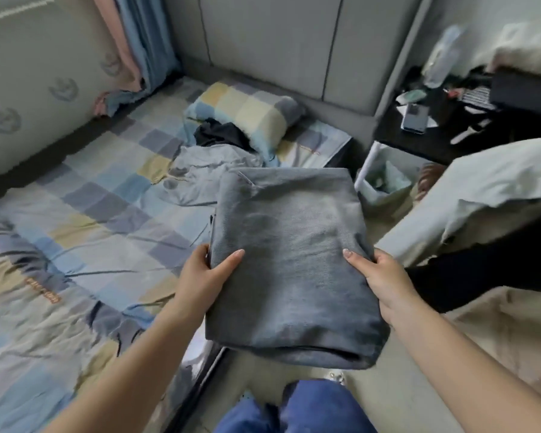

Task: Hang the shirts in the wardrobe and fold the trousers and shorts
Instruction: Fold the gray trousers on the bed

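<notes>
Head view: a person standing at the bed's near right edge holds a folded grey denim-like pair of trousers point(289, 267), a thick flat rectangle, level in the air over the gap between the bed and the floor. The left hand point(205, 276) grips the bundle's left edge, thumb on top and fingers curled beneath; the right hand point(384, 276) holds the right edge the same way — both grips are clenched on the garment, neither released.

One item looks folded and ready to set down. More seems to wait on the bed with the blue, grey and yellow checked sheet point(85, 220): a crumpled pale grey-blue garment point(200, 173) lies near the bed's far right corner, just beside the held bundle's far edge, and a rumpled black garment point(221, 134) sits against the checked pillow point(247, 114) by the headboard. Whether these are shirts, trousers or shorts cannot be told.

No wardrobe or hanger shows here — so the hanging half of the job cannot be judged. A dark bedside stand point(425, 142) with a phone point(414, 117) stands off the far right corner.
</notes>
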Available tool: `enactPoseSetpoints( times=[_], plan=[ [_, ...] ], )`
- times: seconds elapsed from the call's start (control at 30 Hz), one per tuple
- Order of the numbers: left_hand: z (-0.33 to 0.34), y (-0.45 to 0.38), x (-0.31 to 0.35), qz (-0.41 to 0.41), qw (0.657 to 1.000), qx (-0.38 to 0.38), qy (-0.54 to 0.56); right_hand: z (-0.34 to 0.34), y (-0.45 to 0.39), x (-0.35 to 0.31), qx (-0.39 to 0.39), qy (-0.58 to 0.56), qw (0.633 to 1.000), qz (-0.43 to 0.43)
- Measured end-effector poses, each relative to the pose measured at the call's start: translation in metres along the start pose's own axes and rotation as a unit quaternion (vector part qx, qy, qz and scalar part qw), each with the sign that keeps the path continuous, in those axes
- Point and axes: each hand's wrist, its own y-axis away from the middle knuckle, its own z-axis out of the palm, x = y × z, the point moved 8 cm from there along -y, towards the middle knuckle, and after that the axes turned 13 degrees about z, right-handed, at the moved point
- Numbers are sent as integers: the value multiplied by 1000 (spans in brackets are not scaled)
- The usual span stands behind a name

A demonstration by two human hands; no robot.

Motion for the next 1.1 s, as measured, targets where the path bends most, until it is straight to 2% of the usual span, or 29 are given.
enactPoseSetpoints(
  times=[0.2,0.33,0.57,0.8,1.1],
  plan=[
    [134,28,53,41,989,-143,-6,-150,45,40,116,-104,988,5],
    [256,71,94,81,962,-260,-23,-271,79,82,207,-176,962,19],
    [436,163,146,122,914,-387,-27,-441,146,131,319,-241,916,14],
    [560,235,185,146,851,-502,-39,-535,189,188,396,-311,863,37],
    [730,268,205,197,749,-627,-86,-609,174,225,478,-408,774,82]
  ],
)
